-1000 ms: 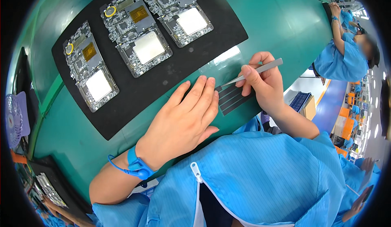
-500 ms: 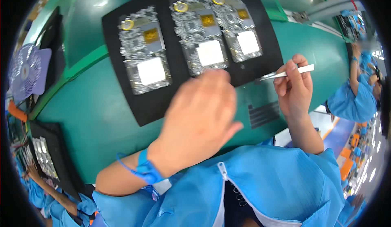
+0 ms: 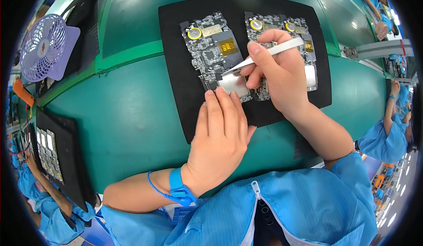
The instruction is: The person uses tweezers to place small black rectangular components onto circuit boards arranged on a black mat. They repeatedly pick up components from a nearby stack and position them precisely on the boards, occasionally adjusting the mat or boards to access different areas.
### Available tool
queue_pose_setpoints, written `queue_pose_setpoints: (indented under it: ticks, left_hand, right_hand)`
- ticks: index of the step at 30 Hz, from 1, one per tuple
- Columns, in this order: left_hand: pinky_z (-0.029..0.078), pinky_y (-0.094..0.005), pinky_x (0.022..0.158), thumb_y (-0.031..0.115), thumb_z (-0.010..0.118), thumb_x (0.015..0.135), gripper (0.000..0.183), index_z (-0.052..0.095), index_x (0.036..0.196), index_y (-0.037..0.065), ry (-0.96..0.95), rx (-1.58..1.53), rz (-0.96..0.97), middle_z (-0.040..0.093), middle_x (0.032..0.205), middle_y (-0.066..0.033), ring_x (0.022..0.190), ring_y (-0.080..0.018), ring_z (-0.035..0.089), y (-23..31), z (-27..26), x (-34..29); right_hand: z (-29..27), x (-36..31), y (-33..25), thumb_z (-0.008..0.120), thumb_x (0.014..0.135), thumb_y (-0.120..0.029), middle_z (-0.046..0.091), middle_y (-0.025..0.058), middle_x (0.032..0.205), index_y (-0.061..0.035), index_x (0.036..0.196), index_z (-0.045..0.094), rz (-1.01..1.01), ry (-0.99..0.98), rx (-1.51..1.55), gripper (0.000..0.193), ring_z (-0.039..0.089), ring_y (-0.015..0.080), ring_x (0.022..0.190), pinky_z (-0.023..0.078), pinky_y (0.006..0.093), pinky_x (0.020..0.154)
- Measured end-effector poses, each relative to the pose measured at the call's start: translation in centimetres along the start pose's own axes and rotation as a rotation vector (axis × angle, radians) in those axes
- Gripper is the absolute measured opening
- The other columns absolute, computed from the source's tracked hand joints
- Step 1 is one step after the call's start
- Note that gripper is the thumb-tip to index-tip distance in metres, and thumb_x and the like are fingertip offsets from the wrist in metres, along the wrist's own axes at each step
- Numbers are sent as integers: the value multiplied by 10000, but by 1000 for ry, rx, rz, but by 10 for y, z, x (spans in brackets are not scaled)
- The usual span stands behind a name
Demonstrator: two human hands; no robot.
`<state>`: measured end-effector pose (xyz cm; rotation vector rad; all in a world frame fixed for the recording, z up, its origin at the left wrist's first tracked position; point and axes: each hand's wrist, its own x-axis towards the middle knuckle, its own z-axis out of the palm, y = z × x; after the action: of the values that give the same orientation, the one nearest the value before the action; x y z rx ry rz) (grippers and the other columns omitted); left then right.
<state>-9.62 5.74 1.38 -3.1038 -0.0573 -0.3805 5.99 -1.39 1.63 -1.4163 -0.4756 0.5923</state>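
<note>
Three circuit boards lie on a black mat point(image 3: 178, 80). On the left board point(image 3: 205, 52) are a yellow-rimmed coin cell point(image 3: 194, 33), a gold-coloured patch and a silver metal shield point(image 3: 235, 86). My left hand point(image 3: 220, 136) is laid flat, fingers stretched, its fingertips at this board's near edge. White tweezers point(image 3: 282, 48) are pinched in my right hand point(image 3: 284, 76); their tips meet the left board just above the shield's corner. My right hand partly hides the middle board point(image 3: 252, 35). The right board point(image 3: 311, 79) lies beyond that hand.
A blue wrist strap point(image 3: 179, 188) with a cord circles my left wrist. A purple fan point(image 3: 44, 47) stands at the left on the green bench point(image 3: 128, 113). More boards point(image 3: 48, 153) rest on another black mat at lower left. Blue-clad co-workers point(image 3: 385, 131) appear at both sides.
My right hand has brought the tweezers leftward from the mat's near-right edge onto the left board. My left hand has settled with its fingertips at that board. The view has shifted.
</note>
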Motion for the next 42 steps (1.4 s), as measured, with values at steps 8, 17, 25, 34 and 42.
queue_pose_setpoints:
  ticks: [8, 17, 25, 34, 42]
  left_hand:
    - [501, -399, 838, 357, 620, 779, 576, 575, 1102, -118, 42, 31, 45, 548, 1111, -305, 1026, -417, 555, -3, 9, -3]
    - [503, -392, 840, 352, 600, 791, 566, 577, 1105, -119, 20, 66, 56, 555, 1097, -308, 1020, -415, 564, -3, 8, -2]
    - [493, -370, 805, 342, 653, 746, 536, 580, 1077, -73, 46, -22, 10, 516, 1165, -310, 1016, -386, 545, -3, 10, 0]
    - [472, -389, 766, 314, 738, 656, 515, 568, 1020, -8, 76, -198, -30, 461, 1210, -321, 1019, -372, 509, -14, 12, 5]
    - [484, -380, 841, 322, 696, 702, 548, 590, 1078, -62, 55, -103, 28, 489, 1161, -273, 1043, -395, 510, -9, 8, -1]
  right_hand:
    - [1, -1, 1, 579, 919, -142, 618, 101, 698, -20, 1059, 394, 10, -25, -5, 262, 592, 87, 529, 485, 187, 460]
    - [2, -2, 2, 563, 928, -124, 621, 98, 722, -39, 1059, 387, -5, -50, -24, 235, 609, 100, 556, 487, 181, 467]
    - [4, -2, 0, 560, 928, -111, 615, 86, 708, -29, 1052, 387, -19, -42, -27, 229, 607, 90, 550, 488, 179, 467]
    - [5, -4, -1, 578, 916, -103, 609, 75, 715, -13, 1050, 390, -28, -43, -148, 247, 595, 67, 555, 489, 173, 479]
    - [0, -14, 14, 557, 921, -69, 619, 102, 751, -9, 1036, 376, -320, -63, -127, 223, 591, 68, 567, 485, 175, 503]
